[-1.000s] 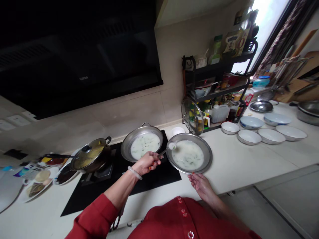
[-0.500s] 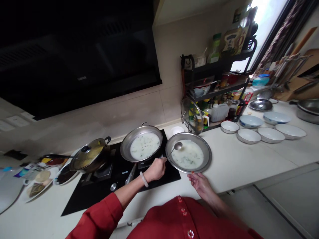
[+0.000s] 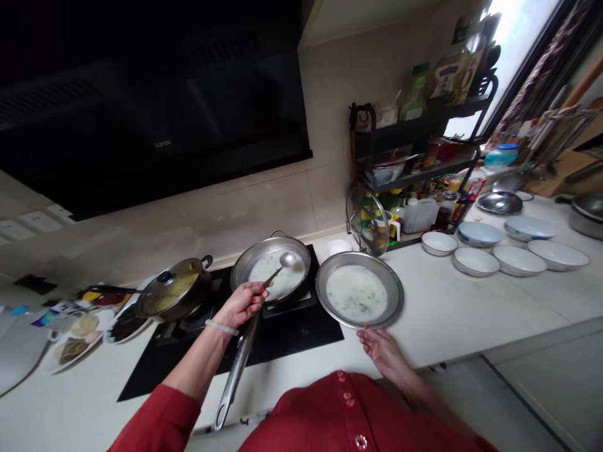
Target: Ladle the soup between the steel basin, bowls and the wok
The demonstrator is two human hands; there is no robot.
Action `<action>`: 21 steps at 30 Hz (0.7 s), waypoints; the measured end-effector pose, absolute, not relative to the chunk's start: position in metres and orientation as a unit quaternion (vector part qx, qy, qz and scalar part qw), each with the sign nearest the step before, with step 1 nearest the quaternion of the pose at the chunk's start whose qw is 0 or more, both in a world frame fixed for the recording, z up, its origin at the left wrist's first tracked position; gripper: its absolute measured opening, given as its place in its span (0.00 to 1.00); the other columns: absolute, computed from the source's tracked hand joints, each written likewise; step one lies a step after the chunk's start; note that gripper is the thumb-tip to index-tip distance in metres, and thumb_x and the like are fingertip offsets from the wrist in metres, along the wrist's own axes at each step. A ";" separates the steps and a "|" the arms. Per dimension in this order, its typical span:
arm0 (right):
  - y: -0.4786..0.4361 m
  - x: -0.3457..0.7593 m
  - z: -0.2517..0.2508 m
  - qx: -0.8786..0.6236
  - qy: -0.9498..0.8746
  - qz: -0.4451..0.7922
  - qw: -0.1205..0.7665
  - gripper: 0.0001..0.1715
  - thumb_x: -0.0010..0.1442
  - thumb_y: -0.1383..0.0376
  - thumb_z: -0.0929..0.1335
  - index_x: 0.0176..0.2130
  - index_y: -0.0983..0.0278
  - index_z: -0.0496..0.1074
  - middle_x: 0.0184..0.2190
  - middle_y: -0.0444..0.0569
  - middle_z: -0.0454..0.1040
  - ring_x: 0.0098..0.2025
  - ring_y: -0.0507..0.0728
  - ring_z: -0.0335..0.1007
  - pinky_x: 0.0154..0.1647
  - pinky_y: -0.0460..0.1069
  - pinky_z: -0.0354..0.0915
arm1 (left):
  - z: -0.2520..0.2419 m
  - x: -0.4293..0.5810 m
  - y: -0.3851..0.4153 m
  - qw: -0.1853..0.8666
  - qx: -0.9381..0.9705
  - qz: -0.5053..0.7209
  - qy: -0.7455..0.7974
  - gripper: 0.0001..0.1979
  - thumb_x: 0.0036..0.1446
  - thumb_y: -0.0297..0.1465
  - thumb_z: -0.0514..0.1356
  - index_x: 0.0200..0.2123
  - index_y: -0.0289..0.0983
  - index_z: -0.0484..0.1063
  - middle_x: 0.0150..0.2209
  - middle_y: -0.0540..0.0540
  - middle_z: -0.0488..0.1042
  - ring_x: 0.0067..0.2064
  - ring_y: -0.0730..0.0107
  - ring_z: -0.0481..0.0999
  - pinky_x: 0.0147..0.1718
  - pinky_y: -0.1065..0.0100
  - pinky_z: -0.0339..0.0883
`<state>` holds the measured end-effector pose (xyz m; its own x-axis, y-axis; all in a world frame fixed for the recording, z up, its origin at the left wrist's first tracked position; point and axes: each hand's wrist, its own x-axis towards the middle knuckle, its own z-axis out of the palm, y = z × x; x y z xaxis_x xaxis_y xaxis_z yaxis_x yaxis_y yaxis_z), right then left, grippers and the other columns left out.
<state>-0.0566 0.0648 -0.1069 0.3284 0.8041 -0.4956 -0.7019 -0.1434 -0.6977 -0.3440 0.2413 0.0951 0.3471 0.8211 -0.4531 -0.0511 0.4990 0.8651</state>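
Observation:
My left hand (image 3: 242, 306) grips the handle of a metal ladle (image 3: 287, 258), whose bowl is above the steel pan (image 3: 239, 269) on the hob. White soup (image 3: 271, 284) with green bits fills the bottom of that pan, and its long handle (image 3: 235, 370) points toward me. A wide metal basin (image 3: 394, 285) stands to the right, partly over the hob's edge, with similar white soup (image 3: 357, 292) inside. At the basin's near rim, the fingertips of my right hand (image 3: 381, 348) pinch the edge.
A lidded pot (image 3: 181, 295) sits on the left burner, beside plates of food (image 3: 70, 358). Several bowls (image 3: 475, 261) stand on the right counter. Behind the basin, a glass lid (image 3: 367, 220) leans against a black rack (image 3: 424, 176) of bottles. A range hood (image 3: 155, 113) hangs above.
My left hand has carried the ladle leftward from over the basin to over the pan. My right hand stays at the basin's rim. The view has shifted slightly.

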 end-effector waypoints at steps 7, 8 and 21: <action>0.065 -0.056 -0.105 -0.493 -0.048 0.580 0.647 0.16 0.37 0.61 0.78 0.24 0.61 0.70 0.26 0.49 0.77 0.28 0.56 0.71 0.26 0.49 0.63 | 0.068 -0.367 0.263 0.618 0.426 0.288 0.595 0.07 0.46 0.16 0.61 0.27 0.31 0.67 0.15 0.50 0.67 0.11 0.84 0.55 0.10 0.80 0.37; 0.065 -0.056 -0.103 -0.491 -0.044 0.580 0.648 0.16 0.36 0.61 0.78 0.24 0.61 0.70 0.26 0.49 0.77 0.27 0.55 0.71 0.26 0.48 0.63 | 0.065 -0.367 0.264 0.620 0.423 0.287 0.595 0.08 0.45 0.15 0.61 0.25 0.31 0.66 0.14 0.50 0.67 0.11 0.84 0.55 0.10 0.80 0.36; 0.065 -0.058 -0.103 -0.494 -0.051 0.572 0.653 0.13 0.39 0.61 0.76 0.24 0.60 0.69 0.26 0.48 0.77 0.28 0.56 0.70 0.27 0.49 0.63 | 0.070 -0.364 0.274 0.732 0.307 0.268 0.546 0.08 0.53 0.14 0.52 0.29 0.29 0.67 0.20 0.50 0.65 0.12 0.88 0.53 0.08 0.83 0.42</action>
